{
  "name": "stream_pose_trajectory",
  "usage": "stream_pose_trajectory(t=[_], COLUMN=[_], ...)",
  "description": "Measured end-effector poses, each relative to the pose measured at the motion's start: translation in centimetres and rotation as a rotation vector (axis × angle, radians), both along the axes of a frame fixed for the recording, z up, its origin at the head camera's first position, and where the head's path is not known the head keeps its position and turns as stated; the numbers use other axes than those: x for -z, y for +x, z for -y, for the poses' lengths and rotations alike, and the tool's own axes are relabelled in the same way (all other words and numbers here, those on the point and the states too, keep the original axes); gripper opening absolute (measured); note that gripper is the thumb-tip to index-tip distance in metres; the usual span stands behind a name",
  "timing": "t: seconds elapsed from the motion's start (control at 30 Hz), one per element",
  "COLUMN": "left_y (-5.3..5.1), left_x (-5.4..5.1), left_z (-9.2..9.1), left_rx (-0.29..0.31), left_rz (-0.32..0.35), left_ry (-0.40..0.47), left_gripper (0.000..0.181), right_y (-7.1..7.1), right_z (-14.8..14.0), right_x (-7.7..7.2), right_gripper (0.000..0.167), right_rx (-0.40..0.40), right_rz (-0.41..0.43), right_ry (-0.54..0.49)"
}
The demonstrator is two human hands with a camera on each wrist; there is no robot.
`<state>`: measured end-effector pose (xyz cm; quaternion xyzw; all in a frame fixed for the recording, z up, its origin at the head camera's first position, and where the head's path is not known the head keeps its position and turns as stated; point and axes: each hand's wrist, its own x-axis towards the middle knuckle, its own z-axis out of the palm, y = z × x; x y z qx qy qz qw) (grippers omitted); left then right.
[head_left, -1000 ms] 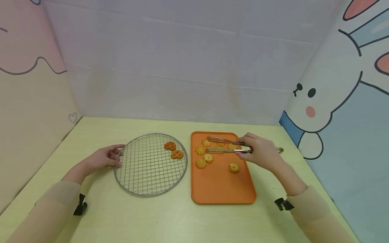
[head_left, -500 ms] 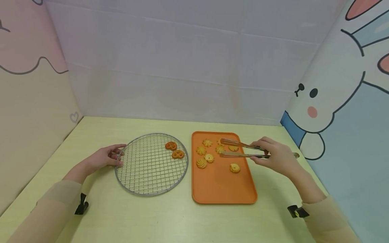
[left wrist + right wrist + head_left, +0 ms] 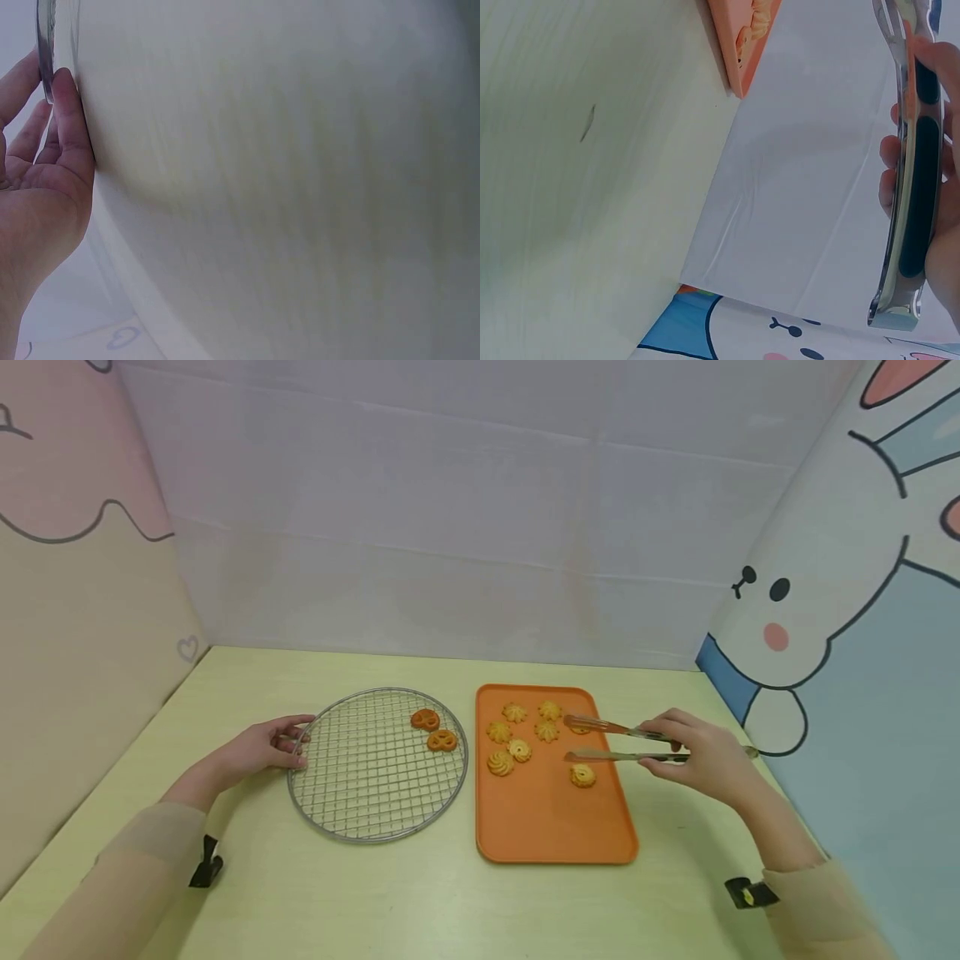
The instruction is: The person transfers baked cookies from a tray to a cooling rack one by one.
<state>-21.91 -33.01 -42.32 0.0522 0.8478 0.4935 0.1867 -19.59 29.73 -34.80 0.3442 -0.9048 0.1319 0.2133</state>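
Note:
A round wire cooling rack (image 3: pixel 375 814) lies at the left, with two pretzels (image 3: pixel 425 720) on its upper right part. My left hand (image 3: pixel 267 748) holds the rack's left rim between thumb and fingers; the left wrist view shows the rim (image 3: pixel 46 52) among the fingertips. My right hand (image 3: pixel 697 752) grips metal tongs (image 3: pixel 626 757), their arms spread and pointing left over the right side of the orange tray (image 3: pixel 555 827). No cookie shows between the tong tips. Several piped butter cookies (image 3: pixel 547 731) lie on the tray, one (image 3: pixel 582 776) apart near the right edge.
The rack and tray stand side by side on a pale table (image 3: pixel 360 902), a narrow gap between them. A white sheet (image 3: pixel 450 527) rises behind the table. A rabbit-printed panel (image 3: pixel 847 710) bounds the right side.
My right hand has drawn back to the right and slightly toward me with the tongs, uncovering cookies at the back of the tray. The left hand keeps its place on the rack.

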Motion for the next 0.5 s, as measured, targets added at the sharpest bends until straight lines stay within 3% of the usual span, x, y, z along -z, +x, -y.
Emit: stream_pose_trajectory(t=[0.5], left_y=[0.0], left_x=[0.1], left_z=[0.1], left_rx=[0.012], left_rz=[0.004], left_ry=[0.011], left_gripper=[0.085], right_y=[0.1], right_z=[-2.0], right_x=[1.8], right_gripper=[0.039], right_rx=[0.016], right_rz=[0.011], right_ry=[0.082])
